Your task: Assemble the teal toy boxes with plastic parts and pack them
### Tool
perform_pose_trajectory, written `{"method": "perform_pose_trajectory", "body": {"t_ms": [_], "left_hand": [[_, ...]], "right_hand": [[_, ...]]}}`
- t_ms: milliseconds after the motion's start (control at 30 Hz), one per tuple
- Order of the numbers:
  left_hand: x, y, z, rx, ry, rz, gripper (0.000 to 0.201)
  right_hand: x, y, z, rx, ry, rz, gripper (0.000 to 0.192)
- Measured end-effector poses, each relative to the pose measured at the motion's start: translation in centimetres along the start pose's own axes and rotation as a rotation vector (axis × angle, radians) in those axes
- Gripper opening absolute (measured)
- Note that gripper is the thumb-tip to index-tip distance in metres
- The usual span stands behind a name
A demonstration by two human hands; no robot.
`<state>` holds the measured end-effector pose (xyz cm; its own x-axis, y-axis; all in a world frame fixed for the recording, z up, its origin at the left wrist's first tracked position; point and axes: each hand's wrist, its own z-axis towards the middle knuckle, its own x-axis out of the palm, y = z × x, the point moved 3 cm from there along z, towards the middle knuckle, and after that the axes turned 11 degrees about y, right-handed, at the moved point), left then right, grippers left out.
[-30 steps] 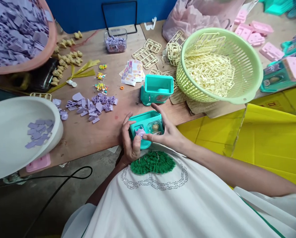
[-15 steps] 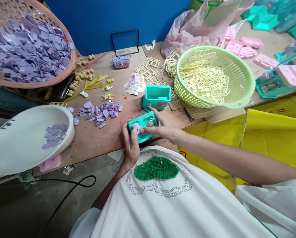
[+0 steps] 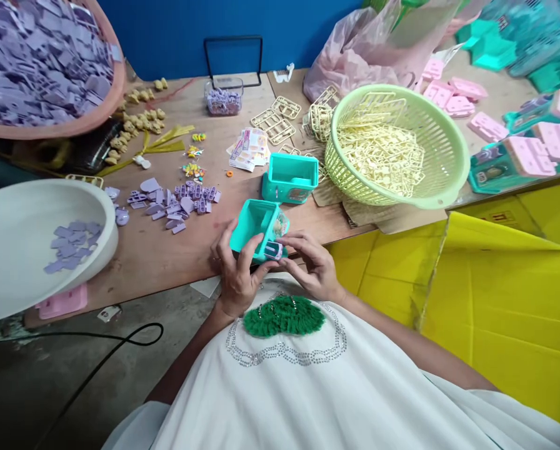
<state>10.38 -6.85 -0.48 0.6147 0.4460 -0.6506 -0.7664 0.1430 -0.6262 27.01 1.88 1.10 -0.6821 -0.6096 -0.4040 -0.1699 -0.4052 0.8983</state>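
Both my hands hold a small teal plastic toy box (image 3: pixel 255 226) just above the near edge of the wooden table (image 3: pixel 167 256). My left hand (image 3: pixel 235 275) grips it from below and from the left. My right hand (image 3: pixel 308 262) pinches its near side, where a small lilac piece (image 3: pixel 274 249) sits. The box is tilted with its open hollow side facing up. A second teal box (image 3: pixel 290 178) stands on the table just behind it.
Loose lilac parts (image 3: pixel 177 200) lie to the left. A white bowl (image 3: pixel 8 250) holds a few more, and a pink basket (image 3: pixel 87 119) is full of them. A green basket (image 3: pixel 442 181) holds cream frames. Pink and teal parts (image 3: pixel 519 144) are at right. A yellow carton (image 3: pixel 505 281) stands below.
The teal box has been turned over in my hands, from its front with the lilac piece facing up to its hollow side up. My right hand moved to the near side.
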Motion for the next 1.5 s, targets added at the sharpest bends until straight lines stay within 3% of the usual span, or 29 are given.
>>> {"method": "perform_pose_trajectory", "body": {"t_ms": [233, 333, 500, 600, 733, 967, 1200, 1400, 1500], "left_hand": [[-1.1, -0.9, 0.6, -0.001, 0.087, 0.06, 0.042], [-2.0, -1.8, 1.7, 0.033, 0.101, 0.09, 0.04], [-4.1, -3.5, 5.1, 0.068, 0.224, 0.015, 0.011], [-5.4, -4.2, 6.5, 0.083, 0.342, 0.028, 0.013], [-6.9, -4.3, 6.7, 0.046, 0.428, 0.067, 0.013], [-9.0, -2.2, 5.8, -0.104, 0.417, 0.026, 0.013], [-9.1, -1.2, 5.6, -0.181, 0.343, -0.11, 0.009], [-8.5, -1.2, 5.4, -0.218, 0.324, -0.179, 0.009], [-8.6, -1.1, 5.7, -0.251, 0.325, -0.208, 0.004]], "right_hand": [[0.9, -2.9, -0.9, 0.111, -0.127, 0.298, 0.053], [1.2, -3.6, -1.0, 0.13, -0.131, 0.281, 0.043], [1.1, -2.7, -0.5, -0.005, -0.124, 0.183, 0.033], [1.0, -1.7, 0.1, -0.067, -0.128, 0.107, 0.031], [0.8, 0.1, 0.9, -0.253, -0.108, -0.018, 0.03], [1.3, 0.9, 2.3, -0.365, 0.001, 0.033, 0.037], [2.3, 0.7, 3.3, -0.448, -0.03, 0.089, 0.025], [2.2, 0.2, 3.0, -0.302, -0.076, 0.262, 0.027], [2.2, 0.0, 3.1, -0.312, -0.087, 0.301, 0.025]]}}
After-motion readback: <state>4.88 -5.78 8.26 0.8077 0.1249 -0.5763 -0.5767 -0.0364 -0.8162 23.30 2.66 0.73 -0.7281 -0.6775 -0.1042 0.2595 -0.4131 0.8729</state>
